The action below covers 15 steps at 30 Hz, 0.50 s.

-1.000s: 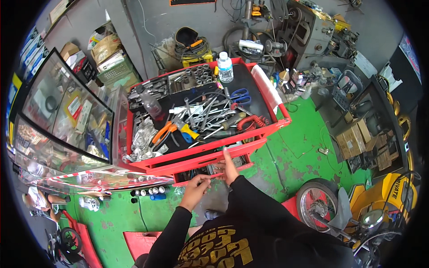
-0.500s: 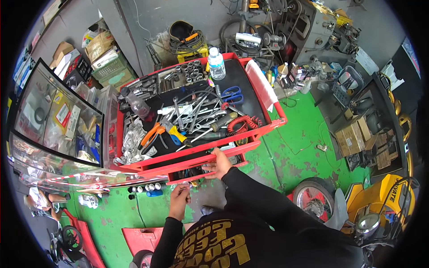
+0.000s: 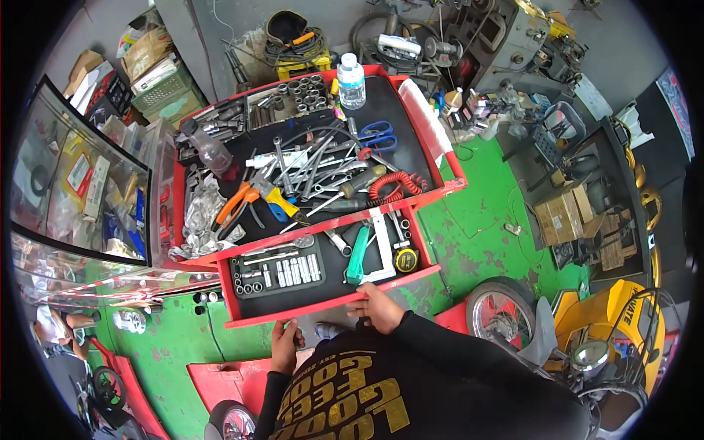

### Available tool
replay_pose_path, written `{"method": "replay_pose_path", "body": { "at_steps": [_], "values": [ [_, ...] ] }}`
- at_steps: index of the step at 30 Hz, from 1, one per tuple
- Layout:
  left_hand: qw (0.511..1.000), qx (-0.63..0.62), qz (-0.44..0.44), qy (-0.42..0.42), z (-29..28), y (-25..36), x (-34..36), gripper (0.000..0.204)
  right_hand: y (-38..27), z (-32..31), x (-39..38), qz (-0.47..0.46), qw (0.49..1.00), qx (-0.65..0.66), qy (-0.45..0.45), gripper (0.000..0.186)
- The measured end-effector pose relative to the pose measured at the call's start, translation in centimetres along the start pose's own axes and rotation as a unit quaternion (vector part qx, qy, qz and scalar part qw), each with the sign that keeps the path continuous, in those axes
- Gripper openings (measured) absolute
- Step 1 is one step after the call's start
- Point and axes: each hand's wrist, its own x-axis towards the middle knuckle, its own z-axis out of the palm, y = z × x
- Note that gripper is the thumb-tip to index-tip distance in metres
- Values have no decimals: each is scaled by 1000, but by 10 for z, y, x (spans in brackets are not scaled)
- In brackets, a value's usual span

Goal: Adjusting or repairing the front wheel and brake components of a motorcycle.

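Observation:
The red tool cart (image 3: 456,174) holds scattered wrenches, pliers (image 3: 238,198), blue scissors (image 3: 380,143), sockets and a water bottle (image 3: 350,94) on top. An open drawer (image 3: 326,297) below contains a socket set (image 3: 297,268), a green tool (image 3: 358,253) and a yellow tape measure (image 3: 406,259). My right hand (image 3: 378,308) has its fingers curled on this drawer's front edge. My left hand (image 3: 286,345) is closed just below that edge, to the left; what its fingers hold, if anything, is hidden.
A glass cabinet (image 3: 81,169) stands at left, a person (image 3: 57,326) below it. A yellow motorcycle (image 3: 631,315) is at right, near cardboard boxes (image 3: 563,216). Red panels (image 3: 220,374) lie on the green floor (image 3: 161,352). A machine (image 3: 506,40) stands at back.
The drawer has come out toward me, exposing its tools. My hands have moved down and nearer my body, the right one still at the drawer front.

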Motion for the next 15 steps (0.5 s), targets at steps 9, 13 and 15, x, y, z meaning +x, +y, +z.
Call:
{"method": "replay_pose_path", "body": {
  "at_steps": [9,13,15],
  "values": [
    [999,48,-6,-22,-20,-4,9,15,-9,-15,-20,41,989,-133,-45,54],
    [998,48,10,-32,-25,-5,6,16,-37,0,-75,-77,942,-327,2,60],
    [998,50,23,-32,-29,-4,4,16,-52,-8,-87,-262,863,-415,124,46]
  ]
}}
